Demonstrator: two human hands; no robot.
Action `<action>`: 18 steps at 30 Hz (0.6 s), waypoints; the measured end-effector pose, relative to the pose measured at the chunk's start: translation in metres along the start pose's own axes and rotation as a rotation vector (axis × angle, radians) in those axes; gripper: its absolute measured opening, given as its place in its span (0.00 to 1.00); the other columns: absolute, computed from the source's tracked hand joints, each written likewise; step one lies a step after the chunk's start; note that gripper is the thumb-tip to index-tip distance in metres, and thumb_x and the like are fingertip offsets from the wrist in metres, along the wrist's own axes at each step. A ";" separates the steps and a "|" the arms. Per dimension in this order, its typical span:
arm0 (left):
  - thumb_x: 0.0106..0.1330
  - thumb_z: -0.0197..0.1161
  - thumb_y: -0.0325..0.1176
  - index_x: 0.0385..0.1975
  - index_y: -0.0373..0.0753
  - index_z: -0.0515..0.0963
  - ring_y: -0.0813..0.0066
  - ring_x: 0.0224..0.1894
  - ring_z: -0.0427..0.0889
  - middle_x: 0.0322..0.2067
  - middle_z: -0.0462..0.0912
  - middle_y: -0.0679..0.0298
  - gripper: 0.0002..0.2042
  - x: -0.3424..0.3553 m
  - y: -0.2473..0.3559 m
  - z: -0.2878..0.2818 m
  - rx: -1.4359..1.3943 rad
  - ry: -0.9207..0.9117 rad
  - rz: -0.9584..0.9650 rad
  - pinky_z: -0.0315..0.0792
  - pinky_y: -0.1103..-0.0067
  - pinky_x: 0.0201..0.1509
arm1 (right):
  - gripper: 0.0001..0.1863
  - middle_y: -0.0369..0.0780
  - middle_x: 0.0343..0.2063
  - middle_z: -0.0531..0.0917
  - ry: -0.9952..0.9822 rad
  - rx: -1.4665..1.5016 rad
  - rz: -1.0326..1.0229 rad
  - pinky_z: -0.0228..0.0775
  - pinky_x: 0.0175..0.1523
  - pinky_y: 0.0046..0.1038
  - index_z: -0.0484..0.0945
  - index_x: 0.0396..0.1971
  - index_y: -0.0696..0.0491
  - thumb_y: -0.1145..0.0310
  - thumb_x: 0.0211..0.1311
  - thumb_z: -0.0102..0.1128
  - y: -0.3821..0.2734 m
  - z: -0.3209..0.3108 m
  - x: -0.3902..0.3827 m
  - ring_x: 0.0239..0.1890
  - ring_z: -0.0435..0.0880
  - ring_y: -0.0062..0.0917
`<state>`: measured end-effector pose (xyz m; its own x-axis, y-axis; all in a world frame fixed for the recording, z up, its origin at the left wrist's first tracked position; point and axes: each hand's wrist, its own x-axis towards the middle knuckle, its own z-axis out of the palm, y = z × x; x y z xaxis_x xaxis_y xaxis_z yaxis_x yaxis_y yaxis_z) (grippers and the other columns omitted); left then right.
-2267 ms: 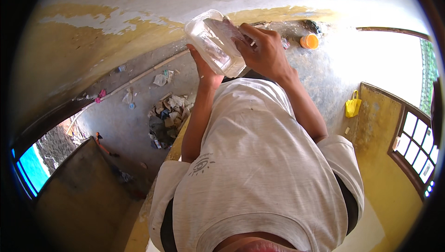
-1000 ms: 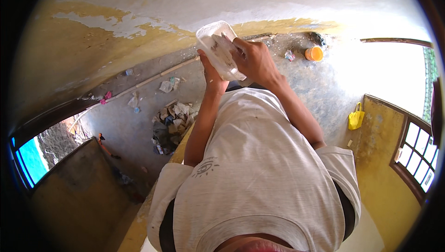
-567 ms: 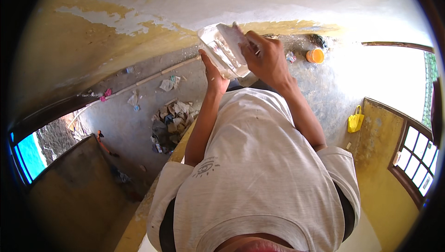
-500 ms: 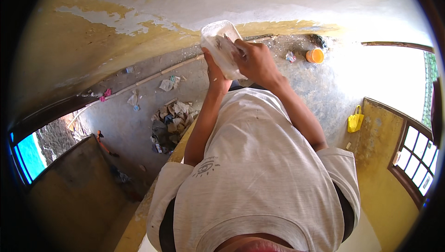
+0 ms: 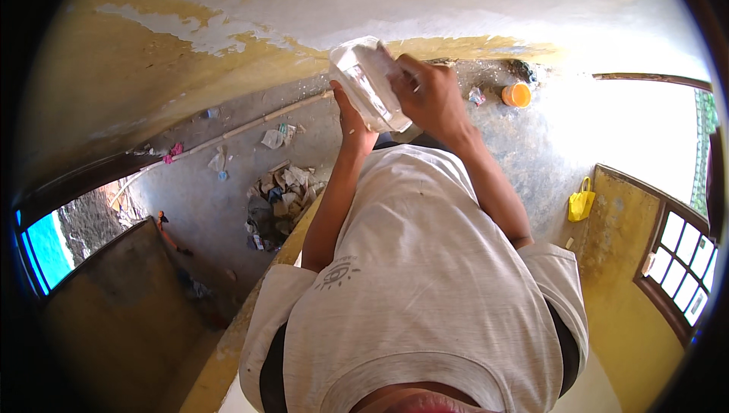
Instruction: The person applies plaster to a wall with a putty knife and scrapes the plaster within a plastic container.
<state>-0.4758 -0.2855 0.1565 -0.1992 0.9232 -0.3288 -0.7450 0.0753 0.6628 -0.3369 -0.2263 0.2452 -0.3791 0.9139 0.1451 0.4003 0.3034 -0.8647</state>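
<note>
My left hand (image 5: pixel 355 121) grips a whitish, translucent rectangular container (image 5: pixel 357 83) from its left side and underneath, raised ahead of my body. A flat greyish piece (image 5: pixel 386 64), motion-blurred and partly covered by fingers, sits at the container's upper right; its exact kind is unclear. Closed around that piece is my right hand (image 5: pixel 429 102), over the container's right side, with fingers bent and smeared by motion. Pale residue seems to coat the container's inside.
Peeling yellow-white wall (image 5: pixel 228 41) ahead; long pole (image 5: pixel 258 121) along its base. A pile of debris (image 5: pixel 277 204) lies left, an orange bucket (image 5: pixel 516 95) ahead-right, a yellow bag (image 5: pixel 582 202) right. Litter dots the concrete floor. Half-walls with windows and openings flank both sides.
Since half a second ago my right hand has risen, lifting the flat piece toward the container's rim. Compared with the oldest frame, the container sits lower and further right in view.
</note>
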 end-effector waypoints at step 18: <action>0.68 0.37 0.73 0.70 0.45 0.59 0.65 0.65 0.71 0.63 0.70 0.61 0.42 0.002 -0.008 -0.014 0.048 0.085 -0.018 0.67 0.64 0.67 | 0.09 0.54 0.19 0.78 0.076 -0.024 0.001 0.72 0.30 0.37 0.81 0.36 0.60 0.72 0.59 0.60 0.001 -0.012 -0.005 0.20 0.79 0.42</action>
<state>-0.4793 -0.2893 0.1407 -0.2412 0.8863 -0.3953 -0.7179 0.1111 0.6872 -0.3251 -0.2272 0.2495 -0.3150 0.9317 0.1807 0.4207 0.3077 -0.8534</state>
